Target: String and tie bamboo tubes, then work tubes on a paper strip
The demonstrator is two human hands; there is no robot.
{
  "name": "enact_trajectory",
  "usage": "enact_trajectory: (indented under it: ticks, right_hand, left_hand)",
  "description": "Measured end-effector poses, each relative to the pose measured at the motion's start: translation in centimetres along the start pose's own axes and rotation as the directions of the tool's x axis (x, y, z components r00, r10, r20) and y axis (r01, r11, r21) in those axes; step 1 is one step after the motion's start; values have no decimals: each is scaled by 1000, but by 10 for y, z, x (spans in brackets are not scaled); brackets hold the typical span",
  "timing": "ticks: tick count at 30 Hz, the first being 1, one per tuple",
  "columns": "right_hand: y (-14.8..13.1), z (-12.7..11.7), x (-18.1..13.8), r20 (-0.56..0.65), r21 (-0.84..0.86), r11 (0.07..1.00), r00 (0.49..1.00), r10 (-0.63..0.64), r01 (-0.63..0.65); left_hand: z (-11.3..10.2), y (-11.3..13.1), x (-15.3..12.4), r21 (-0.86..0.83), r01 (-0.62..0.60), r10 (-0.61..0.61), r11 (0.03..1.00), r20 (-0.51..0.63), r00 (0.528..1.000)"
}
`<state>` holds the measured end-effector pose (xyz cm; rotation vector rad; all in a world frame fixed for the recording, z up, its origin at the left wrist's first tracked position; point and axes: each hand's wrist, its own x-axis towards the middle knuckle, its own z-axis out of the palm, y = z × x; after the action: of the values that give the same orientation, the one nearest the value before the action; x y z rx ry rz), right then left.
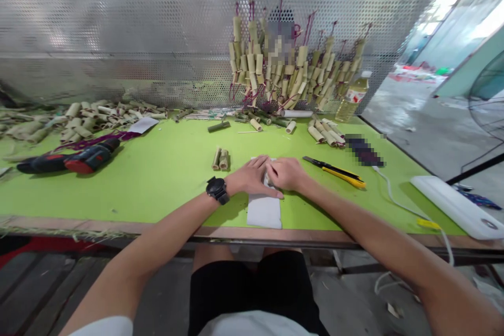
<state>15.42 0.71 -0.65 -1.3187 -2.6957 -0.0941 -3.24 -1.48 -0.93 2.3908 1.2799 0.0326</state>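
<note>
A green counter (165, 168) runs in front of a perforated metal screen (137, 26), and a white sheet of paper (264, 211) lies near its front edge; places here are told from that sheet. Just behind it and a little to the left stand two short bamboo tube pieces (220, 159), side by side. Just to its right lies a yellow-and-black utility knife (334, 171), and beyond that a white cable (397, 197) trails toward a white flat device (457, 207) at the counter's right end. Far to the left lies a red-and-black cordless drill (71, 160), with a heap of cut bamboo tubes (90, 118) behind it. Well behind the sheet, against the screen, hangs a cluster of bamboo tubes on red cords (291, 71), with a bottle of yellow oil (353, 98) beside it. Nothing stands between the hands and the sheet. The left hand (252, 176), a black watch (217, 190) on its wrist, lies flat with fingers stretched, pressing the sheet's far end. The right hand (288, 173) meets it there, fingers curled onto the paper; whether this grip pinches a fold I cannot tell. The sheet's near part lies bare toward the counter's edge.
</note>
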Motion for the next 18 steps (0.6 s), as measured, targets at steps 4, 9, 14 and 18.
enact_trajectory:
  ticks: [4,9,14,18]
  right_hand:
    - [7,2,5,4,-34,994,994,105,-105]
    - [12,2,5,1,-31,987,987,159,-159]
    - [7,1,-1,39,10,1000,999,-4,4]
    - [11,-3,6,5,-77,977,980,201,-200]
  left_hand:
    - [-2,3,-1,6,23,-23,1000,8,1000]
    - [-2,2,-1,8,32,-32,999,3,999]
    - [1,0,1,8,4,-4,1000,3,1000]
    - [1,-1,1,7,22,-22,1000,-15,1000]
